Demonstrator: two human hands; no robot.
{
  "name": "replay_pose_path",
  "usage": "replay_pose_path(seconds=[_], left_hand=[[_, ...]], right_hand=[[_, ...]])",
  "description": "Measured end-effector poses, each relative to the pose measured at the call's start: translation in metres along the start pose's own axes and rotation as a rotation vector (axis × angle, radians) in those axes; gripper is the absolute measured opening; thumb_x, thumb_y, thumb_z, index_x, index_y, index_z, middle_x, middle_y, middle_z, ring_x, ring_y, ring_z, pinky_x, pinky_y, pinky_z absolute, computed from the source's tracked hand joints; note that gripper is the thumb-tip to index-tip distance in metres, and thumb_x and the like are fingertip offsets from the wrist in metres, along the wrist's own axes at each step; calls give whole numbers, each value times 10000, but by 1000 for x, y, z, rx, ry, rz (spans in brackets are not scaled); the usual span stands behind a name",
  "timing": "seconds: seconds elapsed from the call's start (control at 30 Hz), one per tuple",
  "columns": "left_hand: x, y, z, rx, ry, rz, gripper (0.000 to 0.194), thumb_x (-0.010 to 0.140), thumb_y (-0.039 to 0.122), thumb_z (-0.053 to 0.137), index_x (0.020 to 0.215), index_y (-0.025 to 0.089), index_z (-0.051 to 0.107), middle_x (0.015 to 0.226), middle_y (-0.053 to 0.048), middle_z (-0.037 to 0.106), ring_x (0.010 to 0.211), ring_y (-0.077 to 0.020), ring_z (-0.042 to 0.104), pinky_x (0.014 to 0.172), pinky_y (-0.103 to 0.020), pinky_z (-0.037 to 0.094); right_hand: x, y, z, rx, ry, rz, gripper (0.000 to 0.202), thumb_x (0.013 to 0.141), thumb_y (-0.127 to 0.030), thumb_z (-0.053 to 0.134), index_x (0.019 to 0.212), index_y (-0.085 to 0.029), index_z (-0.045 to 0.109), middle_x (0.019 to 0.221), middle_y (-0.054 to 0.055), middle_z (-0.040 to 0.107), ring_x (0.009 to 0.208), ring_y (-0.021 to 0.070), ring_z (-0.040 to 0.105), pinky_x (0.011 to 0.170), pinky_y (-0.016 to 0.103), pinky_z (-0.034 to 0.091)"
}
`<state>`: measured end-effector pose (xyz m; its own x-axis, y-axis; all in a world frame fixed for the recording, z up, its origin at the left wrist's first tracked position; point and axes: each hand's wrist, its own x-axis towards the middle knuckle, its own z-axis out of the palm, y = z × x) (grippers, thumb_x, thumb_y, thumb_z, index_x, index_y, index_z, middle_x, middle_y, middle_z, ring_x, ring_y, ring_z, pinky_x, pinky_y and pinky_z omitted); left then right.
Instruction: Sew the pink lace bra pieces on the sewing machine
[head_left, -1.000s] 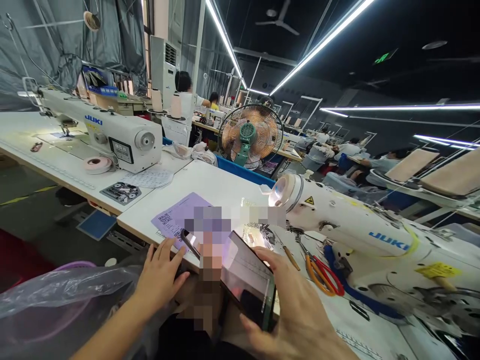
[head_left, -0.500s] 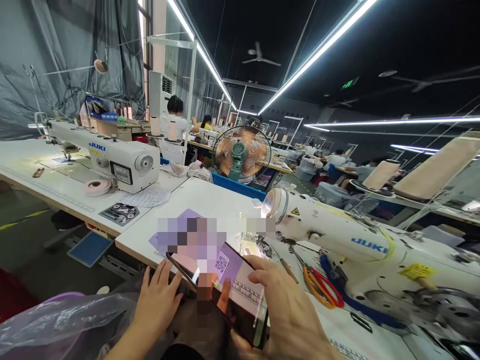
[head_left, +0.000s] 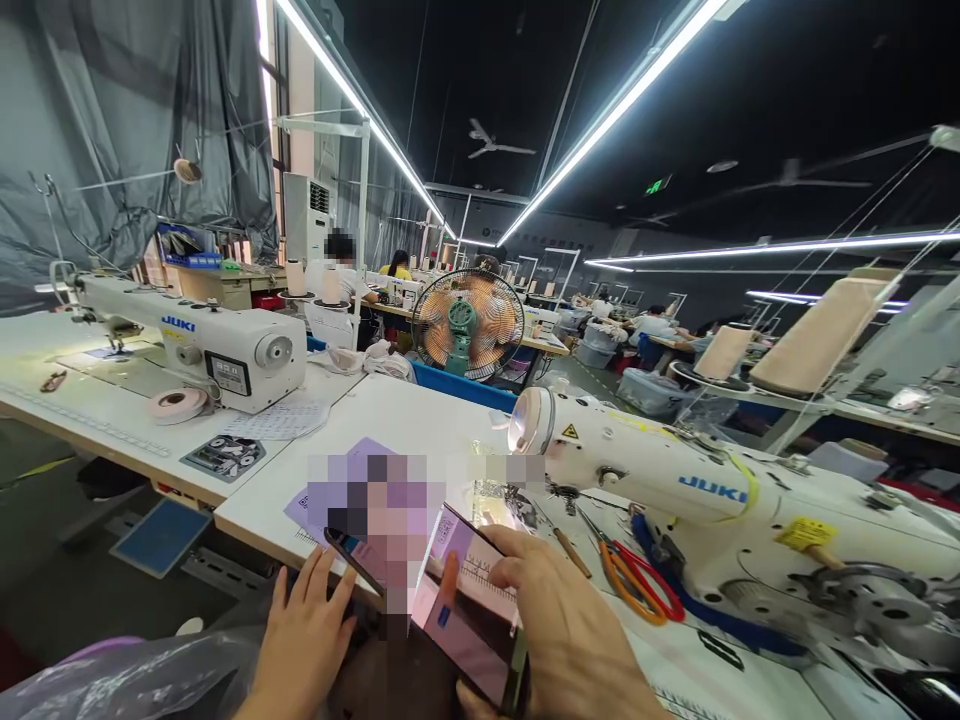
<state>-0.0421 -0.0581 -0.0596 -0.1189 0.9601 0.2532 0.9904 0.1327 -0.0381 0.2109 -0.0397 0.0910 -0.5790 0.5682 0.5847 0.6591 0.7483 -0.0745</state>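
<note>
My right hand [head_left: 562, 610] is closed around a smartphone [head_left: 476, 600], its fingers along the far edge and its thumb low at the near side. The tilted screen shows a purple picture with a code at the top, and a fingertip [head_left: 450, 575] lies over it. My left hand [head_left: 307, 625] has its fingers stretched and spread at the table's front edge. Beside those fingers is a dark-edged device [head_left: 352, 560], partly hidden by blurring. Behind it a purple sheet [head_left: 371, 450] with a printed code lies on the white table, also partly blurred.
A white sewing machine [head_left: 645, 470] stands at right, with orange-handled and red-handled scissors [head_left: 634, 580] and a wooden-handled tool [head_left: 574, 553] before it. Another sewing machine [head_left: 187, 330] and a tape roll [head_left: 177, 402] are at left. A large fan [head_left: 469, 325] stands behind the table.
The phone has tilted slightly in my right hand; the code now appears smaller and nearer its top edge. The whole view has shifted a little. My left hand stays spread.
</note>
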Motion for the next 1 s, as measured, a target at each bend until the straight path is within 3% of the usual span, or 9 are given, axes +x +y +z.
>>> replay_pose_path(seconds=[0.17,0.33,0.43,0.53,0.73,0.87,1.0], left_hand=[[2,-3,10,2,-4,3,491,819,123,525,1248,303,684,1356,-141,617,1314,-371,506,1089,-652,313],[0,-3,7,-5,44,9,529,803,79,536,1266,294,673,1358,-148,614,1293,-370,529,1079,-645,340],[-2,-6,1,-44,54,40,557,808,67,527,1303,294,644,1392,-154,587,1319,-360,509,1067,-638,370],[-3,-13,3,-76,98,87,592,818,80,512,1353,320,592,1423,-133,563,1329,-341,502,1048,-642,398],[-4,-25,18,-78,329,216,493,871,146,472,1324,279,613,1360,-153,600,1251,-333,566,957,-603,497],[-2,-27,20,-74,414,274,461,902,150,437,1324,242,597,1352,-168,585,1235,-344,567,910,-592,525],[-2,-26,24,-107,407,274,446,918,153,425,1327,239,580,1359,-169,557,1256,-351,537,935,-599,500]], right_hand=[[10,1,1,-34,212,-208,495,671,-481,663,1026,-190,478,1156,190,665,1026,367,660,762,448,578],[18,-9,14,29,282,-130,467,601,-344,567,1025,-189,448,1121,174,656,977,335,655,744,433,557],[21,-10,32,45,200,-88,491,556,-288,552,1022,-190,431,1082,156,654,918,302,658,729,417,556],[20,-1,64,25,123,-44,431,566,-293,554,969,-197,436,1005,138,658,845,285,656,686,407,561],[5,17,130,-77,-80,168,344,573,-285,595,883,-190,480,864,113,643,757,288,622,631,427,557],[-3,13,143,-80,-178,225,403,619,-336,709,936,-159,533,951,150,651,843,310,627,697,448,571],[-1,19,135,12,-280,259,526,684,-556,766,960,-153,569,933,138,660,841,302,641,695,440,580]])
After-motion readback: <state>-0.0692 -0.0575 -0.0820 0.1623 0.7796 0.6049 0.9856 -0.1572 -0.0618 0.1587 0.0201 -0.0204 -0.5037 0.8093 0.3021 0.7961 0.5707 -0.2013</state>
